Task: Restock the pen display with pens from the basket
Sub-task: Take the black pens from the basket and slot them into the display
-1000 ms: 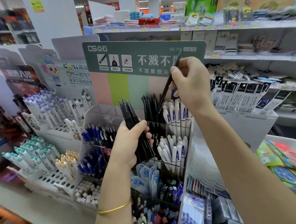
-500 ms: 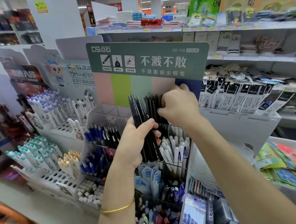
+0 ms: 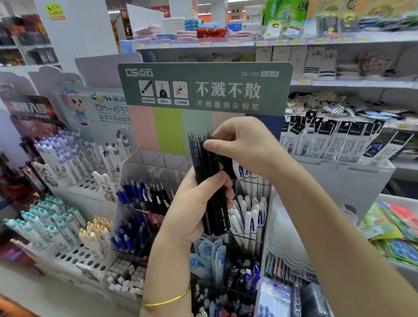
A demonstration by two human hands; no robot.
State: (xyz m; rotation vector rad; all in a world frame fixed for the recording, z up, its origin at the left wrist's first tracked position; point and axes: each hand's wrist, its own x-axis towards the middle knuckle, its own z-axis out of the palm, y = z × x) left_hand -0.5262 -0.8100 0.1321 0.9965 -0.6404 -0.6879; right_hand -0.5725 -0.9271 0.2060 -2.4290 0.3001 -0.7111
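Worn on the person's head, a single wide-angle camera looks forward and slightly down, near enough that the tiered pen display (image 3: pixel 140 166) fills the middle of the frame. Its green header card (image 3: pixel 206 85) stands centre. Store shelves (image 3: pixel 318 41) run across the far right, bowed by the lens.

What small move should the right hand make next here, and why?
Probably pull one pen up out of the bundle of black pens, ready for the pen display. The right hand pinches pen tops at the bundle's upper end, while the left hand grips the bundle upright before the display.
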